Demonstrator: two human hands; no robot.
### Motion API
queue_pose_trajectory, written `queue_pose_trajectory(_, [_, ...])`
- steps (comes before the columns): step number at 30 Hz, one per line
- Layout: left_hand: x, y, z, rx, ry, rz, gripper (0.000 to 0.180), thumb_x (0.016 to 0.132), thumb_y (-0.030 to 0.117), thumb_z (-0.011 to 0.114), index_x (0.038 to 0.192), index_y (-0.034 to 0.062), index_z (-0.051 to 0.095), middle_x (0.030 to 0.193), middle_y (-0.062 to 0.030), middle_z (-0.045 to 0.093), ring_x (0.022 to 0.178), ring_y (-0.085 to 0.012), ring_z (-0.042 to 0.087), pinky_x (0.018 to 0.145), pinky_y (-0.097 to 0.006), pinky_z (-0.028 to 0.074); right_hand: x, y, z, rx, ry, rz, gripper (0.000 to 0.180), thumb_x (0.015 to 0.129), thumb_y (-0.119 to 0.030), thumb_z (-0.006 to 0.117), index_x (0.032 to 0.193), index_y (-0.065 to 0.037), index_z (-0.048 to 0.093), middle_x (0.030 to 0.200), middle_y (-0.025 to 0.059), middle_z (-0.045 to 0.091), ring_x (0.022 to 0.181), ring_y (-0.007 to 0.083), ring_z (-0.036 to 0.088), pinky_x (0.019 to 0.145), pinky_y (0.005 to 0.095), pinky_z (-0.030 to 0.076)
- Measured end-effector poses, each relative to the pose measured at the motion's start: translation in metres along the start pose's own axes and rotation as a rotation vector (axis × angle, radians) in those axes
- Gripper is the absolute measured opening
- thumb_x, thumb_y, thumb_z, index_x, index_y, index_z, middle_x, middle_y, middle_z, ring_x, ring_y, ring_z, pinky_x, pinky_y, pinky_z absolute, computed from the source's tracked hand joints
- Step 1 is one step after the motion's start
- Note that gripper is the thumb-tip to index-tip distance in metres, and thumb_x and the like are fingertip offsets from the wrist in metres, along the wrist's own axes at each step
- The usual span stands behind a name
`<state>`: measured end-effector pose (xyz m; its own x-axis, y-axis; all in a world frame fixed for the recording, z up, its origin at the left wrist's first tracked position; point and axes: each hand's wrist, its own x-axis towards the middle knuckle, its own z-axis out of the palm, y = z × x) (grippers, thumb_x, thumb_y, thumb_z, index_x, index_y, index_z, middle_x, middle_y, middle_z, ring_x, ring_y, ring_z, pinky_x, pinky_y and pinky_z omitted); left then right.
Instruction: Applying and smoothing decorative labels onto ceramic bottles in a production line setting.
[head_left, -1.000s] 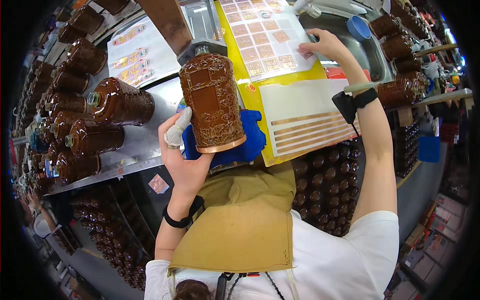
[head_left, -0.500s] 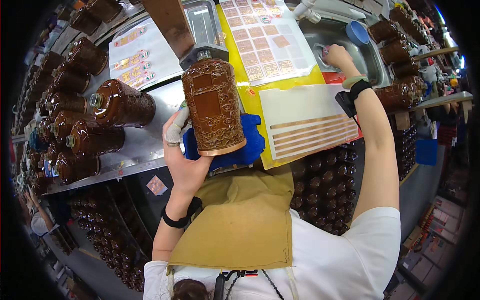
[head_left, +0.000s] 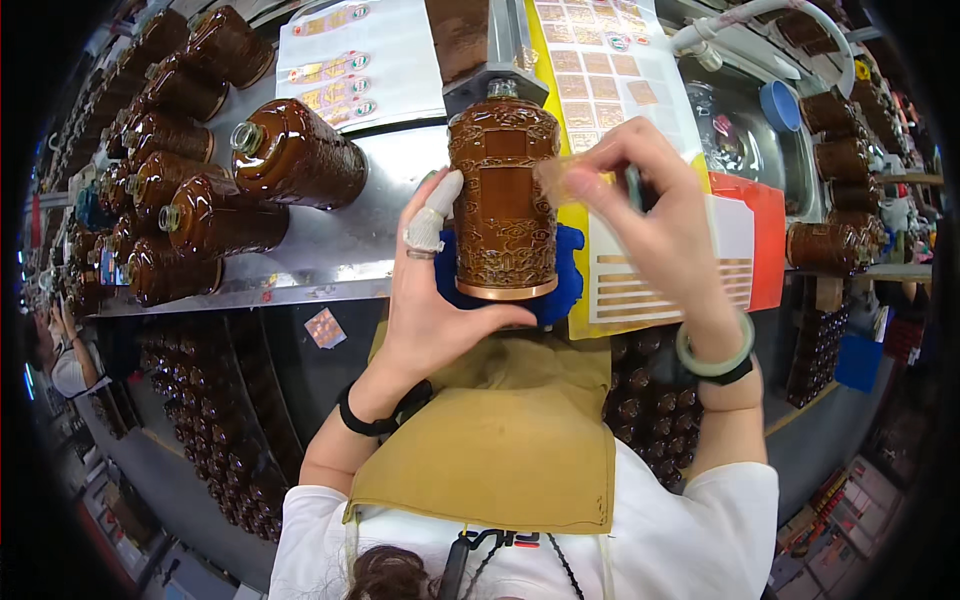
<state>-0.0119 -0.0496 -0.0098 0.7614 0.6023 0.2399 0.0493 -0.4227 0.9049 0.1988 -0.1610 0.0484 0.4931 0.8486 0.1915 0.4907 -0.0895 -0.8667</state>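
A brown bottle [head_left: 507,225] with raised ornament, a bare square panel and a copper band at its base lies with its neck pointing away from me. Its neck end meets a metal-edged support, and a blue cloth [head_left: 570,265] lies under it. My left hand [head_left: 425,290] steadies it, fingers along its left side and thumb near the base; wrappings cover some fingertips. Beside the bottle's right edge, my right hand [head_left: 670,225], smeared by motion, pinches a small thin copper-coloured decal [head_left: 550,182]. Printed decal sheets [head_left: 600,90] lie on a yellow board beyond.
Several brown bottles [head_left: 300,155] lie on the metal table at left. A sheet of long decals [head_left: 365,50] is behind them. At right are a white sheet with copper strips [head_left: 620,283], a red board [head_left: 765,240], and a sink [head_left: 800,165] with a blue bowl [head_left: 780,105].
My right hand has come from the sink to the bottle's right side, now with a decal in its fingers. My left hand still holds the bottle. The whole view has shifted.
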Motion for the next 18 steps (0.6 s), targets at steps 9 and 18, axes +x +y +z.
queue_pose_trajectory(9, [0.042, 0.011, 0.01, -0.704, 0.024, -0.347, 0.078, 0.096, 0.003, 0.068, 0.159, 0.001, 0.021, 0.156, -0.0178, 0.036, 0.137, -0.0256, 0.048, 0.112, -0.04, 0.045, -0.019, -0.006, 0.064, 0.016, 0.229, 0.096, 0.024, 0.086, -0.01, 0.078, 0.105, -0.002, 0.068, 0.1, 0.0092, 0.054, 0.1, 0.0228, 0.051, 0.089, 0.0353, 0.045])
queue_pose_trajectory(18, [0.051, 0.004, -0.005, -0.72, 0.009, -0.417, 0.08, 0.093, 0.005, 0.072, 0.158, 0.0021, 0.026, 0.152, -0.0178, 0.037, 0.135, -0.0256, 0.051, 0.108, -0.039, 0.051, -0.014, 0.01, 0.059, 0.449, 0.174, 0.382, 0.051, 0.088, -0.015, 0.08, 0.128, -0.005, 0.051, 0.107, 0.0014, 0.044, 0.088, 0.0069, 0.04, 0.078, 0.0208, 0.039])
